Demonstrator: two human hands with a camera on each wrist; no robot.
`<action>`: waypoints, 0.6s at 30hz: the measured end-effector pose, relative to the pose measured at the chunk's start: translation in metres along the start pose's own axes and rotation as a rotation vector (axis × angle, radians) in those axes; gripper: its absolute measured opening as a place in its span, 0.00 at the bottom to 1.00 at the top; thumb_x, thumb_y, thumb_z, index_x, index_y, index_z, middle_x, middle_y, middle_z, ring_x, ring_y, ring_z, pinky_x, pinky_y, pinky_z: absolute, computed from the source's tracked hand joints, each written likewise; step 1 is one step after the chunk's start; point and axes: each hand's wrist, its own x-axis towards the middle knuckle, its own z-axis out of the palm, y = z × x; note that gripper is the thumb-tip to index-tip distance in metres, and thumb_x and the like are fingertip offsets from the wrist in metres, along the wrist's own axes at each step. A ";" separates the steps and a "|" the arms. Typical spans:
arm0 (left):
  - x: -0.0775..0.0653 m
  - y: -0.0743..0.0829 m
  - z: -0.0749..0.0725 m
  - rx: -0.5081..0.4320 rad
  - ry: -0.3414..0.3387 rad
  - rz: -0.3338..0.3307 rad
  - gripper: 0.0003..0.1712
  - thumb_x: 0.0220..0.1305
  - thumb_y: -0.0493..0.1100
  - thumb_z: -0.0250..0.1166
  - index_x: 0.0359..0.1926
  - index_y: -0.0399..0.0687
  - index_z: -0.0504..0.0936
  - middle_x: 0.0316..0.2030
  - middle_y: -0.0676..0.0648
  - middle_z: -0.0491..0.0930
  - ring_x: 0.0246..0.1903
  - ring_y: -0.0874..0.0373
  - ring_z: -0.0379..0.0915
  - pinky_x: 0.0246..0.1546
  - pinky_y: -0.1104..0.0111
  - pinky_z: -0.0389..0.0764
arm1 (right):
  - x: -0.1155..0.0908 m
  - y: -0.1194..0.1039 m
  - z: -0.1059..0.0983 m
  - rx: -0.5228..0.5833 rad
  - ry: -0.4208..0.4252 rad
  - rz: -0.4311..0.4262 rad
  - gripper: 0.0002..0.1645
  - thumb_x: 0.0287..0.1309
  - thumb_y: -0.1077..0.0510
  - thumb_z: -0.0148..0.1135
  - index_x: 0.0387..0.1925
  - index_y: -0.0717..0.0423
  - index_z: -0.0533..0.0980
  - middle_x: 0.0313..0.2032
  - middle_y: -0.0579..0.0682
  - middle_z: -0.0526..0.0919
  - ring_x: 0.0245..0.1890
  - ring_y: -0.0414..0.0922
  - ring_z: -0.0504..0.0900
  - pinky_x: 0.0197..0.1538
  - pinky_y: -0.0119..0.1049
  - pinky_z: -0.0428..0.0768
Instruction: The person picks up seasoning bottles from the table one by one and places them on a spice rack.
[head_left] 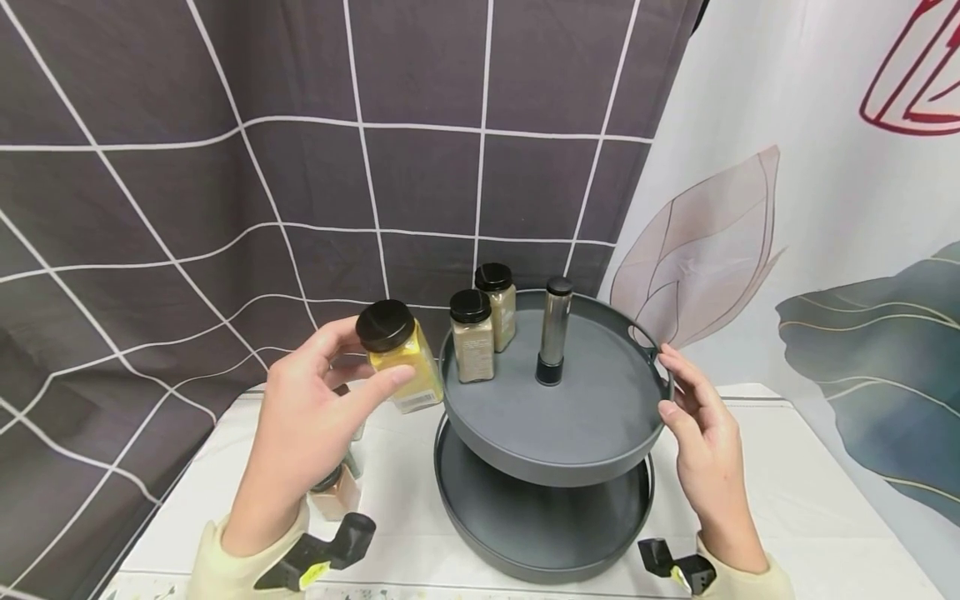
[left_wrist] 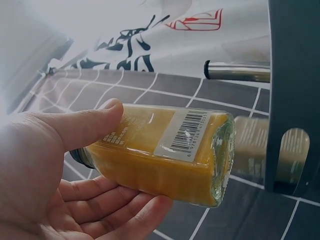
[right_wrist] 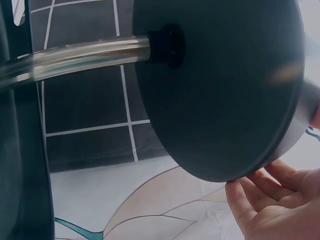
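Observation:
My left hand (head_left: 296, 417) holds a glass spice jar (head_left: 408, 367) of yellow powder, thumb on one side and fingers on the other. The jar has a black lid and leans beside the left rim of a dark grey two-tier round tray (head_left: 592, 425). In the left wrist view a barcode label (left_wrist: 186, 131) faces the camera. My right hand (head_left: 705, 450) grips the upper tier's right rim by its handle cutout, with fingertips at the edge in the right wrist view. Two black-lidded jars, one in front (head_left: 474, 342) and one behind (head_left: 501, 312), stand on the upper tier's left side.
A metal post (head_left: 555, 333) with a black cap rises from the upper tier. Below it, the lower tier (head_left: 540, 533) rests on a white-covered table (head_left: 795, 500). More jars (head_left: 337, 493) stand under the left forearm. A grey grid-patterned cloth (head_left: 420, 183) hangs behind.

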 end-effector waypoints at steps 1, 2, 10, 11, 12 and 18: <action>0.000 0.000 0.002 -0.005 -0.002 0.006 0.25 0.50 0.34 0.80 0.51 0.45 0.85 0.39 0.52 0.86 0.37 0.60 0.82 0.41 0.72 0.86 | 0.000 0.000 0.000 -0.009 0.002 0.003 0.26 0.64 0.77 0.46 0.63 0.72 0.71 0.67 0.54 0.73 0.65 0.38 0.74 0.64 0.23 0.70; 0.001 0.000 0.003 -0.014 -0.006 0.014 0.25 0.50 0.34 0.80 0.51 0.45 0.85 0.39 0.52 0.86 0.38 0.59 0.82 0.41 0.71 0.86 | 0.000 -0.001 0.000 -0.022 0.004 0.007 0.26 0.64 0.77 0.46 0.63 0.71 0.71 0.67 0.53 0.73 0.65 0.38 0.74 0.64 0.23 0.70; 0.005 0.000 0.019 -0.021 -0.022 0.014 0.26 0.49 0.35 0.80 0.52 0.45 0.84 0.39 0.52 0.86 0.39 0.59 0.82 0.41 0.70 0.86 | 0.000 0.000 -0.001 -0.065 0.012 0.008 0.24 0.65 0.76 0.49 0.62 0.70 0.72 0.66 0.51 0.74 0.65 0.38 0.73 0.64 0.23 0.70; 0.005 0.000 0.021 -0.021 -0.026 0.015 0.27 0.49 0.35 0.80 0.52 0.45 0.84 0.39 0.52 0.86 0.39 0.60 0.82 0.41 0.70 0.86 | 0.000 0.001 -0.001 -0.069 0.014 0.006 0.24 0.65 0.76 0.50 0.62 0.70 0.73 0.66 0.51 0.75 0.65 0.38 0.73 0.64 0.23 0.71; 0.006 -0.001 0.023 -0.022 -0.028 0.023 0.27 0.49 0.35 0.80 0.52 0.44 0.83 0.39 0.52 0.86 0.39 0.61 0.81 0.41 0.70 0.86 | 0.000 0.000 -0.001 -0.071 0.016 0.007 0.24 0.65 0.76 0.50 0.62 0.70 0.73 0.66 0.51 0.75 0.64 0.38 0.74 0.64 0.23 0.71; 0.007 -0.002 0.034 -0.041 -0.041 0.044 0.27 0.49 0.36 0.80 0.52 0.43 0.83 0.40 0.52 0.85 0.39 0.62 0.81 0.41 0.69 0.86 | 0.000 -0.001 -0.001 -0.081 0.021 0.020 0.23 0.66 0.76 0.49 0.62 0.69 0.73 0.66 0.52 0.74 0.63 0.38 0.75 0.63 0.23 0.72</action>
